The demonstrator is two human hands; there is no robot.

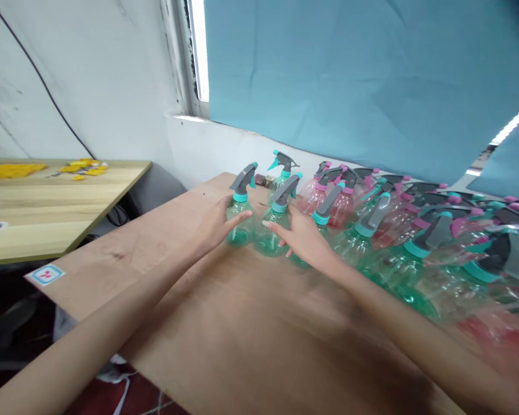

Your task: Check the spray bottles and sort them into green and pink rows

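Note:
My left hand (218,225) is wrapped around the left side of a green spray bottle (241,227) with a grey trigger head and teal collar, its thumb across the front. Just to the right, my right hand (300,233) grips a second green spray bottle (270,233), thumb in front and fingers at its right side. Both bottles stand upright, close together. Another green bottle (281,181) is behind them, and one more (321,226) stands partly hidden behind my right hand.
Many green and pink spray bottles (363,236) crowd the right side of the brown table (242,323). At the left, yellow pieces (84,167) lie on a separate wooden desk (38,222). A blue curtain (350,75) hangs behind.

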